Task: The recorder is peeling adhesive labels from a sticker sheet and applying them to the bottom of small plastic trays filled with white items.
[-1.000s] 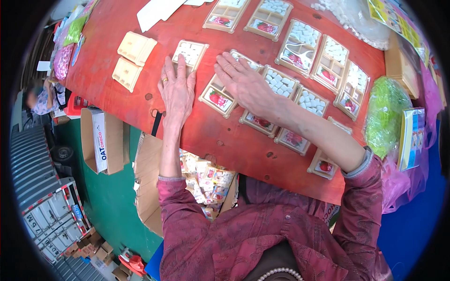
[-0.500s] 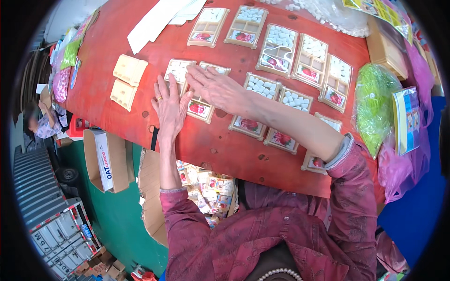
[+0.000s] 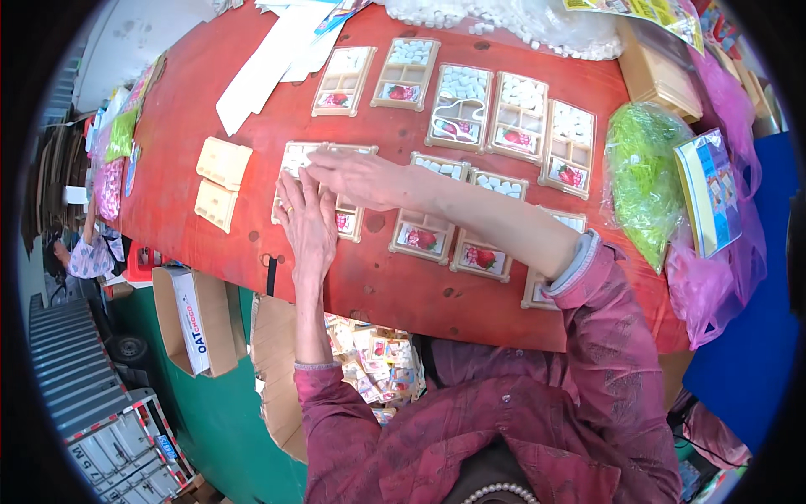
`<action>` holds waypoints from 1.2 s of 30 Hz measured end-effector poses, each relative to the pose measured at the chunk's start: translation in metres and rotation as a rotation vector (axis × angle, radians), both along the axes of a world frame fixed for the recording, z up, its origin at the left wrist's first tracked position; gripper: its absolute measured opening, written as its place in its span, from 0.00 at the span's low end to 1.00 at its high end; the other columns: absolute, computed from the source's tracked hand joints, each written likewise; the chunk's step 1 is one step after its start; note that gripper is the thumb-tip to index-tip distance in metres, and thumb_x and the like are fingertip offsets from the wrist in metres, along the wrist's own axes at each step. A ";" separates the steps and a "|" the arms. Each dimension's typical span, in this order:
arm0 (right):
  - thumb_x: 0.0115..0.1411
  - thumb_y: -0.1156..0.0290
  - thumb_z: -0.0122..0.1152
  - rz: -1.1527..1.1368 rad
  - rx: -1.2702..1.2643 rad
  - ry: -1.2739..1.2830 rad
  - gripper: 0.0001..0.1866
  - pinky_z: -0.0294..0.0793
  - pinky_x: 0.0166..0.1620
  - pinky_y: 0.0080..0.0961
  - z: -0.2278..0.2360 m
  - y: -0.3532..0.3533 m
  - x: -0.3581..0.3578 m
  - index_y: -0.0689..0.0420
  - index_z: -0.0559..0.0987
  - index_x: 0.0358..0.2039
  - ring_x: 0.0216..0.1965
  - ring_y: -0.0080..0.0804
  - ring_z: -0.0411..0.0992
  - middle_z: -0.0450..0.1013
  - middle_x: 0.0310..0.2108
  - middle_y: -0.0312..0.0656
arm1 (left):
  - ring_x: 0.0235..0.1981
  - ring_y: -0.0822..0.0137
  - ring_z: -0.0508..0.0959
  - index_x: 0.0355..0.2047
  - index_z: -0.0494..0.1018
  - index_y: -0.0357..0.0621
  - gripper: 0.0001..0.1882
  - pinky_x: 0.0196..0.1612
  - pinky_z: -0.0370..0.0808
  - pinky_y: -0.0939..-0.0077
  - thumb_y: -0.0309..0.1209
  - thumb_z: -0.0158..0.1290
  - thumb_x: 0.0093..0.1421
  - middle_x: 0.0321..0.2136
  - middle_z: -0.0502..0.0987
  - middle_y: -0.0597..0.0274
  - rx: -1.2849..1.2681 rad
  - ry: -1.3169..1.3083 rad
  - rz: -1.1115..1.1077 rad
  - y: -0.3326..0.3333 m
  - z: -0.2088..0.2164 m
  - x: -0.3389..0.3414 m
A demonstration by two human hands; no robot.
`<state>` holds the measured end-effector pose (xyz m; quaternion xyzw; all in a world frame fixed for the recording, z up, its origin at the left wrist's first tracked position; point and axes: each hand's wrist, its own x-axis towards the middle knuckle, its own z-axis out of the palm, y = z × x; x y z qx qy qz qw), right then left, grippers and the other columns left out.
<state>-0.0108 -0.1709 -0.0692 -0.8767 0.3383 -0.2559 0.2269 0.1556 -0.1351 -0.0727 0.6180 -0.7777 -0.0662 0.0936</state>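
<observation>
Two cream compartment trays with white cubes lie side by side beneath my hands; the left tray (image 3: 299, 156) is mostly covered, while the right tray (image 3: 348, 225) shows a strawberry-printed panel at its near end. My left hand (image 3: 308, 225) rests its outstretched fingers on the left tray. Coming in from the right, my right hand (image 3: 363, 179) stretches flat across both trays, its fingertips over the left one and close to my left fingertips. Whatever lies directly under the fingers is hidden. Neither hand visibly grips anything.
Several similar filled trays (image 3: 461, 105) stand to the right on the red table (image 3: 252, 202). Two cream trays without visible cubes (image 3: 216, 207) sit at left. White sheets (image 3: 260, 84), a cube bag (image 3: 537, 29) and a green bag (image 3: 646, 176) lie around. An open carton (image 3: 281, 370) with packs stands below.
My view has shifted, so the table appears lower and further left. My right fingertips have slid left over the left tray, and my left fingers have moved closer to them.
</observation>
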 end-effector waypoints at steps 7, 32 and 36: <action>0.57 0.71 0.51 -0.566 -0.381 0.212 0.19 0.61 0.59 0.43 0.026 -0.054 -0.067 0.68 0.66 0.47 0.61 0.56 0.54 0.55 0.58 0.63 | 0.68 0.46 0.39 0.65 0.46 0.39 0.31 0.65 0.38 0.46 0.43 0.33 0.68 0.66 0.41 0.40 -0.032 0.015 0.013 0.005 -0.003 0.006; 0.63 0.40 0.33 -0.776 -0.192 0.483 0.43 0.39 0.64 0.57 -0.031 -0.093 -0.105 0.66 0.50 0.64 0.67 0.60 0.35 0.39 0.64 0.67 | 0.68 0.48 0.41 0.66 0.46 0.44 0.31 0.64 0.39 0.44 0.45 0.33 0.68 0.67 0.42 0.45 -0.057 -0.032 0.056 -0.009 -0.013 -0.004; 0.64 0.39 0.29 -0.723 0.026 0.186 0.43 0.37 0.66 0.54 0.025 -0.062 -0.132 0.64 0.45 0.65 0.69 0.51 0.32 0.37 0.67 0.58 | 0.67 0.47 0.41 0.65 0.47 0.40 0.31 0.64 0.39 0.46 0.44 0.33 0.68 0.66 0.42 0.42 -0.055 0.006 0.038 -0.008 -0.010 -0.009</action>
